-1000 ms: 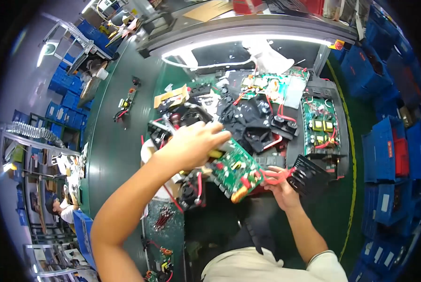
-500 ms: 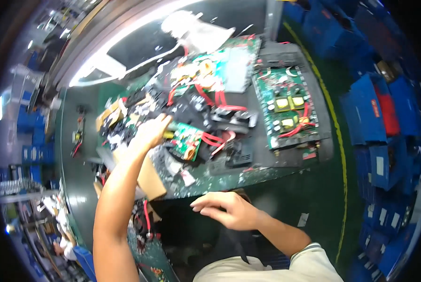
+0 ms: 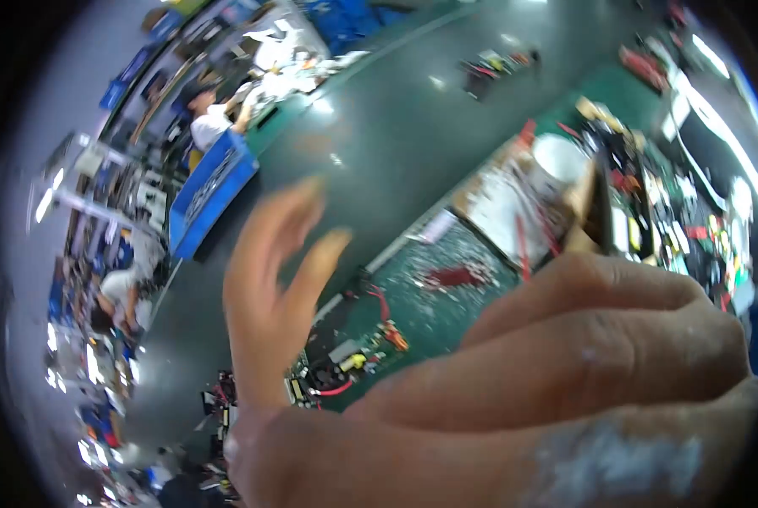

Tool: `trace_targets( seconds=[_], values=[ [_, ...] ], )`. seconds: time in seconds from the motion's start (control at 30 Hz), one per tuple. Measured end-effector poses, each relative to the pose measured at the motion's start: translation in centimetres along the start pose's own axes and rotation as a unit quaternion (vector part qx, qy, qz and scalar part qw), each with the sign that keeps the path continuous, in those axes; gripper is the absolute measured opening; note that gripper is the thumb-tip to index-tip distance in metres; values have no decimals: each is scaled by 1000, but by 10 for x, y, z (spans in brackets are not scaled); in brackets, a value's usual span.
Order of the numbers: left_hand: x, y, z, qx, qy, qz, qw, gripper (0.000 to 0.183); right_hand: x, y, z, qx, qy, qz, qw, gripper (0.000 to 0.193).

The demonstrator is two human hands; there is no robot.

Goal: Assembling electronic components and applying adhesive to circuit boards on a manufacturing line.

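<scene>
My left hand (image 3: 269, 296) is raised left of centre over the bench, its fingers apart and bent, holding nothing. Very close to the camera, my right hand (image 3: 565, 381) fills the lower right. Its fingers are bent and pressed together, and whitish paste marks the skin. What it holds, if anything, is hidden. Beyond it stands a white cup-like container (image 3: 558, 161) beside a white sheet (image 3: 501, 207) with red smears. Dark red crumbs (image 3: 455, 277) lie on the green bench top (image 3: 413, 313). Near my left wrist are electronic parts (image 3: 353, 362) with a red wire.
A blue bin (image 3: 214, 195) stands on the far left. Behind it a person in white (image 3: 209, 123) is at a cluttered bench, and another person (image 3: 121, 292) bends lower left. A small electronic assembly (image 3: 497, 66) lies at the top. More parts pile up at the right.
The view has swung left, away from the green circuit boards. My left hand has left the board pile and opened. My right hand has come up close to the camera.
</scene>
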State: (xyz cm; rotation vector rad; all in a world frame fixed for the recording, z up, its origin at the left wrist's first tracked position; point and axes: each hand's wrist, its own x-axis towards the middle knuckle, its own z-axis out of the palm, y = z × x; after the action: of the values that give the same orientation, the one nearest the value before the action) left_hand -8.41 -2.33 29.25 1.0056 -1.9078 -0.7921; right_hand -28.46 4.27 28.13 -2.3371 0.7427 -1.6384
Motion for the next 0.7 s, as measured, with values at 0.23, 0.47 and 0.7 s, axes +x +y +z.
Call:
trace_targets(
  seconds=[0.23,0.47,0.7],
  values=[
    [-263,-177,-127,-100,264,-339,897,13,76,16,186,40,-260,44,964,37],
    [-297,-217,-57,-165,95,-255,948,27,-98,240,182,-345,-289,333,828,70],
    [-382,-254,52,-350,21,-328,877,27,-210,309,184,-306,-206,345,863,52]
  ],
)
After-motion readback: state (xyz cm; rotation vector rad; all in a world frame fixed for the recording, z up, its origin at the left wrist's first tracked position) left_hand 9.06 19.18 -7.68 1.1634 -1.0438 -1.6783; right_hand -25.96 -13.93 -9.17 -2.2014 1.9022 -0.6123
